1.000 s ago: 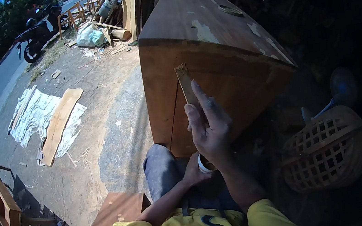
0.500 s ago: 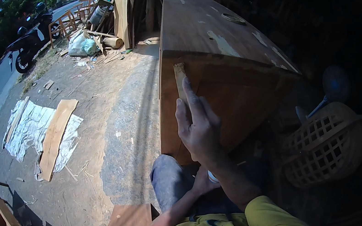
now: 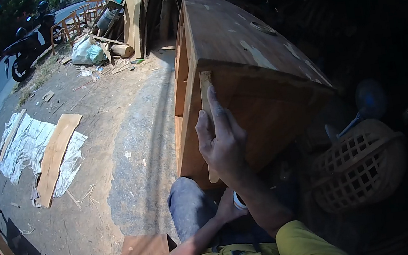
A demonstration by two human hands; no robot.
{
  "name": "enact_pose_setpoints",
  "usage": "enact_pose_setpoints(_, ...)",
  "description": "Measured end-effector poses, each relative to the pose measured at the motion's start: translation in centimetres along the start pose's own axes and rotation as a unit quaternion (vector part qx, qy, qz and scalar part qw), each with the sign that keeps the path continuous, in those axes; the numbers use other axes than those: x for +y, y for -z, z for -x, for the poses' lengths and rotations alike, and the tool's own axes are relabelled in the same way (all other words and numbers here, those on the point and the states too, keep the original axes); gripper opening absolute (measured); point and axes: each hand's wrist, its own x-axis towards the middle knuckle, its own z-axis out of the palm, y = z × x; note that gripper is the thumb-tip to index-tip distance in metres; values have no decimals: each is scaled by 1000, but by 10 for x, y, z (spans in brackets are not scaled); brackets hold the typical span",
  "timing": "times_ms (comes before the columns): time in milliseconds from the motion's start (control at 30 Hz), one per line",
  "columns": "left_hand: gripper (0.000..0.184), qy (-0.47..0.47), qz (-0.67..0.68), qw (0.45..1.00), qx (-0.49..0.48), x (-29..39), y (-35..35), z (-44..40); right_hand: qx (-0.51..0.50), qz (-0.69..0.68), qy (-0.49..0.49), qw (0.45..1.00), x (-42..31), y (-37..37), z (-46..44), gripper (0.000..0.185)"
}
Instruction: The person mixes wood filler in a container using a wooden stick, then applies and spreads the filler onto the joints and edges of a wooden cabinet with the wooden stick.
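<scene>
Dark background (image 3: 384, 34), container (image 3: 239, 201) mostly hidden

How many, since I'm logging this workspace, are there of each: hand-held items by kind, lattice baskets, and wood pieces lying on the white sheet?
Flat stick, in right hand: 1
Container, in left hand: 1
Lattice basket: 1
Wood pieces on white sheet: 2
Total: 5

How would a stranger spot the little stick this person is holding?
Find the big brown wooden cabinet, then the right hand raised before its near side. The stick runs along that hand's index finger, its tip near the cabinet's upper left corner. It is slim and held up, unlike the wide board lying on the white cloth.
</scene>
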Motion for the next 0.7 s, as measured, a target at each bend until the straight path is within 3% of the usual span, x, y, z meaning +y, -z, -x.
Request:
enact_pose_setpoints(133, 114, 10, -4, 1000, 16, 24, 13, 2, -11, 16, -15, 1000, 0, -2, -4, 50)
enact_pose_setpoints(367, 115, 8, -21, 999, 24, 8, 10, 8, -3, 17, 9, 1000, 0, -13, -3, 50)
enact_pose_setpoints(433, 115, 18, -17, 999, 31, 12, 12, 7, 31, 18, 64, 997, 8, -22, 4, 55)
enact_pose_setpoints(700, 112, 13, -2, 999, 43, 17, 16, 1, 41, 18, 88, 995, 3, -20, -2, 55)
